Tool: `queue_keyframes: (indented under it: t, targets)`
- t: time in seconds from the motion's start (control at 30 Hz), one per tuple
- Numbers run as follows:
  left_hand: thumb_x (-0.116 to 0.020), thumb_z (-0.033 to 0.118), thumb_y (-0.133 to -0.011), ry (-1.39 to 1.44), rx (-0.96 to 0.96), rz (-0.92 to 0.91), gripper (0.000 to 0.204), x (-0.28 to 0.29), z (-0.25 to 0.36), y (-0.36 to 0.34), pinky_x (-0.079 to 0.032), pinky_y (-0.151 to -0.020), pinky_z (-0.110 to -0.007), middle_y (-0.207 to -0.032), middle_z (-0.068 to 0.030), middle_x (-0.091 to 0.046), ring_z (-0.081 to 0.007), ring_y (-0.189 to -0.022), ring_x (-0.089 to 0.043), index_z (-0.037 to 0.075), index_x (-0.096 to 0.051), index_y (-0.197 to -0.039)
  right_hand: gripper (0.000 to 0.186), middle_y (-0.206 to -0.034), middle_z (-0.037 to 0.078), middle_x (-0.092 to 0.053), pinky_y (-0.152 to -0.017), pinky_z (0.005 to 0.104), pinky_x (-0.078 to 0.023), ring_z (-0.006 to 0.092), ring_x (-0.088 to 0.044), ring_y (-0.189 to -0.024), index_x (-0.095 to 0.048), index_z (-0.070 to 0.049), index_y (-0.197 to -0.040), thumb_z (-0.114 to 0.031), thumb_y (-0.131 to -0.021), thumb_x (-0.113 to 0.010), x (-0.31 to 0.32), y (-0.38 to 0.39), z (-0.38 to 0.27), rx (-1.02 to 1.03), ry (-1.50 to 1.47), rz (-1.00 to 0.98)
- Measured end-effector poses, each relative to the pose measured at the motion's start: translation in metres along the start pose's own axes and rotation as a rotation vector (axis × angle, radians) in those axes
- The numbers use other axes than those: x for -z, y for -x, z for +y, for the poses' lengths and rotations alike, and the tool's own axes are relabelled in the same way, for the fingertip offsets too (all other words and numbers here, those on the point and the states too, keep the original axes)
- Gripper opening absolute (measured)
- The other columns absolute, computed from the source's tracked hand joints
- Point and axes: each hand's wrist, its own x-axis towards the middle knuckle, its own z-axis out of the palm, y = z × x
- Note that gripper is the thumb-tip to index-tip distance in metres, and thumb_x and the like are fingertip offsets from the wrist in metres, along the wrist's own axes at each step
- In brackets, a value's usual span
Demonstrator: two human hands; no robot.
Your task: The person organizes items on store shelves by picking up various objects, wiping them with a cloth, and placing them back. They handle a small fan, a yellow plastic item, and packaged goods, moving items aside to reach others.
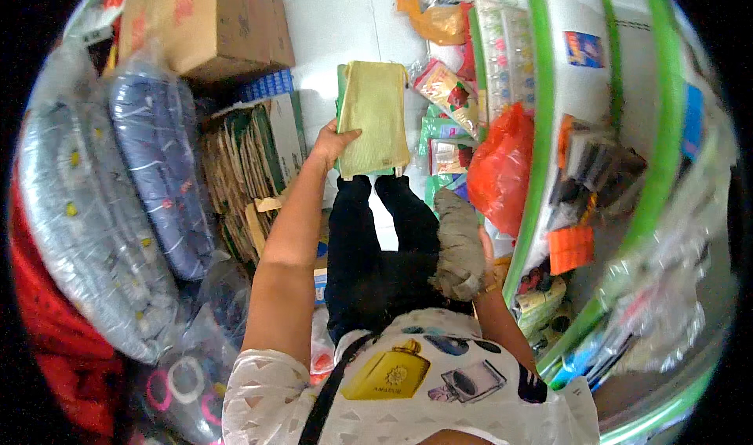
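1. Head view, nearest the camera: the person's white patterned top (408, 398) fills the lower edge, with a black strap (333, 390) across it and black trousers (376, 249) below.
2. The left hand (333, 143) is stretched out in front and closed on the lower left edge of a stack of yellow-green cloths (375, 116), thumb on top. The stack hangs in the air above the white floor (337, 21), near the shelf but apart from it.
3. The right hand (482, 249) is mostly hidden behind a grey-brown cloth (459, 245) held at hip height; I cannot tell how the fingers lie, but the cloth seems to be in its hold.
4. To the right stands a green-edged shelf (541, 131) packed with packets, with a red plastic bag (502, 167) at its front.
5. To the left lie wrapped pillows (153, 155), flattened cardboard (243, 170) and a cardboard box (212, 21).
6. As a judgement: both cloths are in hand and neither is set down yet, so the handling looks midway.
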Motion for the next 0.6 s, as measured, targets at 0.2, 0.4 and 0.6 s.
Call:
queue_keyframes:
  t: [0.2, 0.4, 0.6]
  targets:
    - [-0.069, 0.009, -0.075, 0.144, 0.082, -0.064, 0.032, -0.009, -0.146, -0.098, -0.049, -0.070, -0.032, -0.093, -0.0085, -0.064, -0.0176, -0.078, -0.060, 0.001, -0.059, -0.104, 0.045, -0.110, 0.010, -0.057, -0.080, 0.0382, -0.048, 0.0259, -0.057, -0.093, -0.049, -0.007, -0.119, -0.040, -0.090, -0.040, 0.060, -0.096, 0.044, -0.196, -0.002, 0.070]
    - [-0.069, 0.015, -0.074, -0.101, 0.033, -0.197, 0.036, -0.036, -0.255, -0.206, -0.047, -0.070, -0.029, -0.089, -0.0045, -0.063, -0.0129, -0.078, -0.056, 0.002, -0.059, -0.107, 0.043, -0.081, 0.008, -0.053, -0.053, 0.0336, -0.041, 0.0203, -0.047, -0.064, -0.052, -0.014, -0.106, -0.050, -0.086, -0.041, 0.063, -0.127, 0.044, -0.363, 0.063, 0.293]
    - [-0.069, 0.018, -0.068, -0.234, 0.118, -0.093, 0.037, -0.015, -0.303, -0.311, -0.047, -0.069, -0.034, -0.082, -0.0085, -0.065, -0.0203, -0.074, -0.061, 0.005, -0.063, -0.101, 0.031, -0.079, 0.003, -0.046, -0.059, 0.0309, -0.037, 0.0166, -0.041, -0.066, -0.051, -0.017, -0.100, -0.043, -0.086, -0.043, 0.093, -0.151, 0.030, -0.306, -0.137, 0.259]
